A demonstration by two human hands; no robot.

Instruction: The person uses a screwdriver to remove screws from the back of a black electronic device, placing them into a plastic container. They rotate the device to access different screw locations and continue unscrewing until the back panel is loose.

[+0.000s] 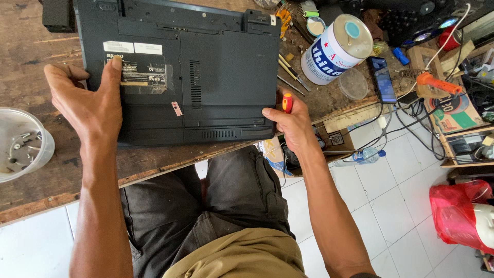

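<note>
I have the laptop [180,72] lying upside down on the worktop [31,103], its dark underside facing me and its near edge close to the worktop's front edge, just above my knees. My left hand [90,108] rests on the left part of the base: the palm lies flat and open, the thumb points up onto the pale sticker, and the fingers [62,77] spread past the left edge onto the wood, so it grasps nothing and only presses the laptop down. My right hand [293,121] sits at the lower right corner, its thumb touching the edge of the case. That hand is clenched around a screwdriver [287,103], of which only the red and yellow handle end shows above my fist; the blade is hidden.

I judge the step to be squaring and steadying the laptop before work on its bottom cover, since the panels look fully in place and the tool is not yet on any screw. The next move calls for turning the screwdriver tip down, finding a screw on the base and seating the tip straight while the left hand keeps the case from sliding.

A clear tub [20,141] with small metal bits stands near my left wrist. A white can [337,49], a phone [383,80] and a soldering iron [437,82] lie to the right.
</note>
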